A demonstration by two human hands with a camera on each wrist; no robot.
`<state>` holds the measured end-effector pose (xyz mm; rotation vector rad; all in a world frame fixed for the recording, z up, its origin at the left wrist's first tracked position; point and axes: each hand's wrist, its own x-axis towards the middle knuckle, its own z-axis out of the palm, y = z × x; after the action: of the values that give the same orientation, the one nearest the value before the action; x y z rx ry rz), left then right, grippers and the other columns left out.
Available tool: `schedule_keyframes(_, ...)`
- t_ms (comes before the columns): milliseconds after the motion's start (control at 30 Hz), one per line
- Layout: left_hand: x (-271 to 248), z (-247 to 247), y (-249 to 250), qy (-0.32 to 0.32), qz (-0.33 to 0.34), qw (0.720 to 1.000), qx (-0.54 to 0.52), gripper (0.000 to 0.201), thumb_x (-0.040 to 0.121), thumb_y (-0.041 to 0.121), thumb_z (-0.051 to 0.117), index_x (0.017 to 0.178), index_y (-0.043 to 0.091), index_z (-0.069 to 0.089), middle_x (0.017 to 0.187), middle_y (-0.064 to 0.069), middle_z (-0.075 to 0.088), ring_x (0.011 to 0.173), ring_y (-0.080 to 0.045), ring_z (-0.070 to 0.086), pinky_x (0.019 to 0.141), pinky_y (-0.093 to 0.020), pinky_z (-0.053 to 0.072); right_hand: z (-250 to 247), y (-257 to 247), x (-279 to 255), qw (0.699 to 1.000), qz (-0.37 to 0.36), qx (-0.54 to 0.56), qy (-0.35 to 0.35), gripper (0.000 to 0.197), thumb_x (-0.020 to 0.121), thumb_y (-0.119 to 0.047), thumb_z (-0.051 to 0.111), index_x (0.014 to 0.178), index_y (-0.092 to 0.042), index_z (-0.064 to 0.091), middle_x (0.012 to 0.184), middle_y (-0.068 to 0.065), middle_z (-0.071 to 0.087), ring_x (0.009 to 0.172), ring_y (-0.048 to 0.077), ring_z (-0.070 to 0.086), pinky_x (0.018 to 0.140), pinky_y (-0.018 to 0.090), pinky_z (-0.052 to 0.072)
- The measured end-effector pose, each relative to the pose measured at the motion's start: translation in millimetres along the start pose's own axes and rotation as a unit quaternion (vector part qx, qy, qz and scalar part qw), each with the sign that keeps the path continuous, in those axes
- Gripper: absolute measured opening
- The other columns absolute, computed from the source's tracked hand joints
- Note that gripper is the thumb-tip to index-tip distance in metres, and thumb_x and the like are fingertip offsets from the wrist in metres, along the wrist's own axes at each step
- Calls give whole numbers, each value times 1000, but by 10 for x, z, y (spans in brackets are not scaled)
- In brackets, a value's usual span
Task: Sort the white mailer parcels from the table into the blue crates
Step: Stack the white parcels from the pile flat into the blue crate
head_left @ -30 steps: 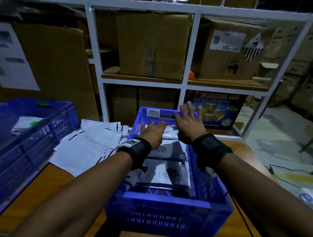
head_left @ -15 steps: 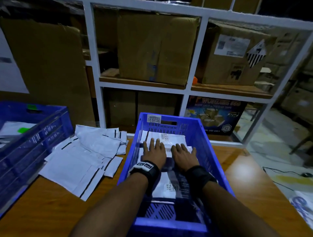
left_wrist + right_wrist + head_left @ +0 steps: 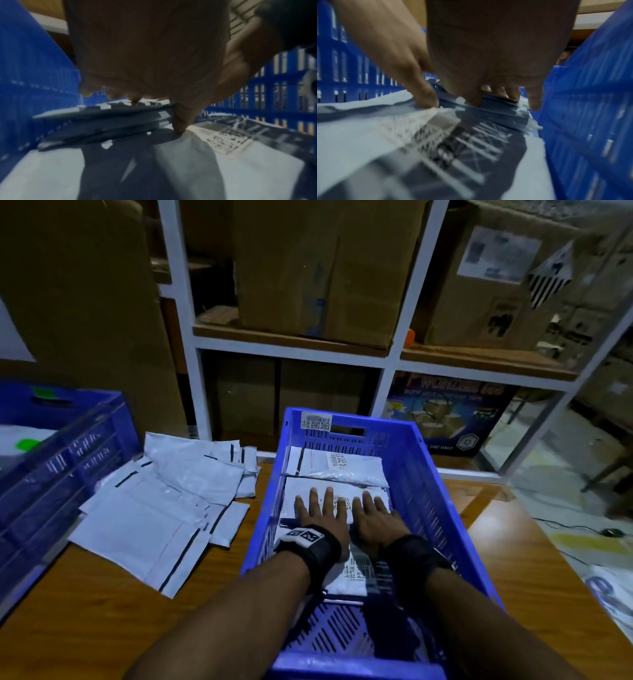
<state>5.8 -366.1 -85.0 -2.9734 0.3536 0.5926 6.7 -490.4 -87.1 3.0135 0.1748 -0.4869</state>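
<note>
A blue crate (image 3: 442,501) stands on the table in front of me with several white mailer parcels lying flat inside. Both my hands lie palm down, side by side, on the middle parcel (image 3: 298,491). My left hand (image 3: 320,510) has its fingers straight and spread; its thumb (image 3: 180,121) touches the parcel below. My right hand (image 3: 371,513) presses flat beside it, fingers (image 3: 534,100) straight near the crate wall (image 3: 590,108). A loose pile of white mailers (image 3: 164,501) lies on the table left of the crate. A second blue crate (image 3: 65,460) stands at the far left with a parcel inside.
A wooden table (image 3: 513,559) carries everything. Behind it a white-framed shelf (image 3: 404,313) holds big cardboard boxes (image 3: 318,265). A tall cardboard sheet (image 3: 85,302) leans at the back left. To the right, a cable (image 3: 575,529) lies on the floor.
Both hands came down from the crate's far rim into the crate and now press flat on the middle parcel. The view has tilted down and drawn closer.
</note>
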Motion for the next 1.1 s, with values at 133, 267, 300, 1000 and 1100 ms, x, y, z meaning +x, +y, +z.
schedule_keyframes(133, 42, 52, -25, -22, -5, 1000, -4, 96, 96, 46, 50, 155, 21, -21, 160, -12, -32, 144, -49, -26, 109, -72, -12, 5, -27, -16, 1000, -11, 5, 3, 74, 101, -45, 32, 155, -5, 0, 162, 17, -14, 150, 37, -9, 115, 62, 13)
schedule_keyframes(267, 20, 68, -42, -21, 0, 1000, -1, 94, 96, 37, 50, 155, 21, -21, 160, -11, -31, 144, -49, -25, 109, -73, -9, 31, 4, 2, 999, -40, -6, 27, 81, 98, -53, 32, 156, -12, -7, 162, 10, -21, 148, 35, -18, 117, 62, 5)
schedule_keyframes(300, 15, 68, -47, -17, 2, 1000, 4, 94, 96, 35, 51, 155, 21, -21, 160, -11, -31, 144, -49, -25, 109, -73, -9, 50, 27, 0, 999, -41, 1, 16, 81, 98, -56, 32, 156, -18, -9, 162, 7, -22, 148, 36, -17, 118, 61, 5)
schedule_keyframes(1000, 116, 233, -96, -2, -5, 1000, 28, 123, 80, 21, 73, 153, 27, -26, 157, -6, -39, 139, -52, -32, 111, -70, -9, 202, 77, 162, 993, -9, 96, -74, 71, 97, -65, 22, 152, -41, -15, 157, -12, -33, 146, 31, -27, 115, 66, 4)
schedule_keyframes(1100, 154, 265, -93, -1, -5, 1000, 23, 124, 80, 21, 73, 153, 28, -26, 157, -6, -39, 139, -52, -32, 111, -69, -9, 214, 84, 182, 992, -8, 99, -78, 70, 98, -64, 23, 152, -41, -15, 157, -12, -33, 146, 31, -28, 115, 64, 3)
